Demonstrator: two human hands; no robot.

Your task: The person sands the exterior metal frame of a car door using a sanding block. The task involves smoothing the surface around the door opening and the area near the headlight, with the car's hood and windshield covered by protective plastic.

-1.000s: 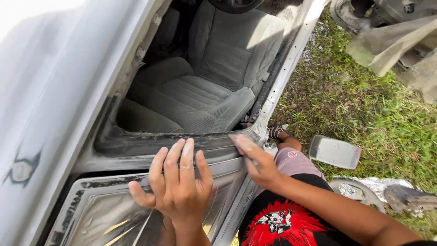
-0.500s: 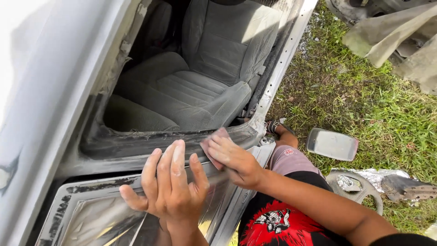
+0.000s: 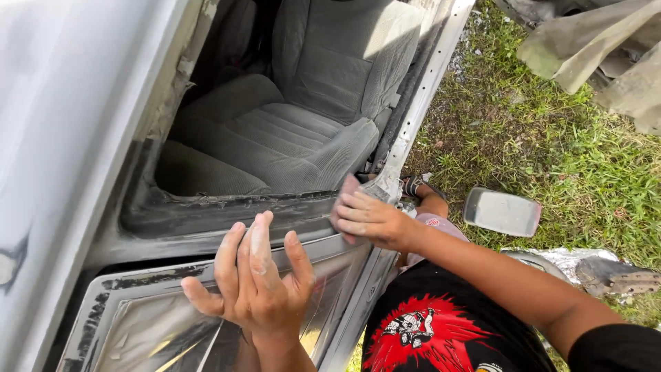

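Observation:
My right hand (image 3: 375, 222) presses a small reddish sanding pad (image 3: 346, 191) flat against the grey window sill (image 3: 227, 217) of a white car door, near the sill's right end. My left hand (image 3: 253, 289) lies lower on the door with its fingers spread, dusty with white powder and holding nothing. Below that hand, a shiny silver panel (image 3: 138, 331) with a rough dark border covers the lower door.
Through the window opening I see a grey cloth car seat (image 3: 289, 131). To the right, a loose side mirror (image 3: 501, 212) lies on the grass (image 3: 551, 158) near a greenish body panel (image 3: 599, 48). My black shirt with a red print (image 3: 427, 324) fills the bottom.
My right hand slid the pad left along the sill, then back a little to the right. My left hand stayed in place and spread its fingers wider.

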